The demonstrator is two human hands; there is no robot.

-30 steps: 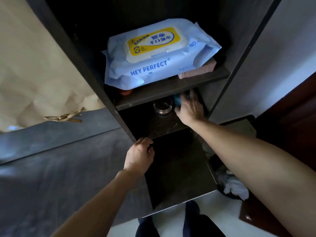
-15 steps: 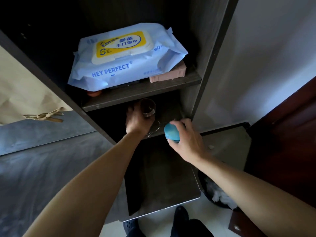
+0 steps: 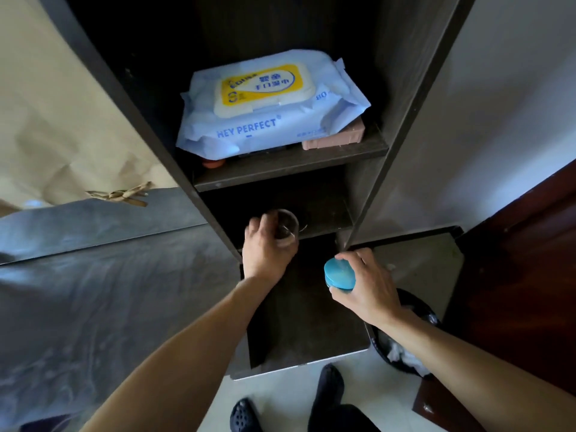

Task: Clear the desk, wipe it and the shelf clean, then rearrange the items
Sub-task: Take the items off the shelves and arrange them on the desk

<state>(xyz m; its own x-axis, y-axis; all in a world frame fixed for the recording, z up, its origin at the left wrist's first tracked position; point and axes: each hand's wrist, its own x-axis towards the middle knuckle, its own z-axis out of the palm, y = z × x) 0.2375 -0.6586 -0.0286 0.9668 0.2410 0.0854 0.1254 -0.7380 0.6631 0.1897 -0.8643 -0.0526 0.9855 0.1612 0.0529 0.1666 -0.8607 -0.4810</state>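
A dark shelf unit (image 3: 290,169) stands at the back of the dark desk (image 3: 305,322). My left hand (image 3: 265,247) grips a clear glass (image 3: 285,227) at the mouth of the lower compartment. My right hand (image 3: 367,285) holds a round blue container (image 3: 339,274) above the desk, just right of the glass. On the upper shelf lies a pale blue pack of wet wipes (image 3: 268,104) over a pink box (image 3: 333,138) and something orange (image 3: 213,163), mostly hidden.
A grey surface (image 3: 93,291) spreads to the left, with tan paper (image 3: 62,120) and a twine bow (image 3: 120,194) behind it. A black bin (image 3: 405,344) with white waste sits on the floor to the right. My feet (image 3: 324,397) show below the desk edge.
My right hand drew the blue container out of the lower compartment toward me. My left hand left the desk edge, reached in and closed on the glass.
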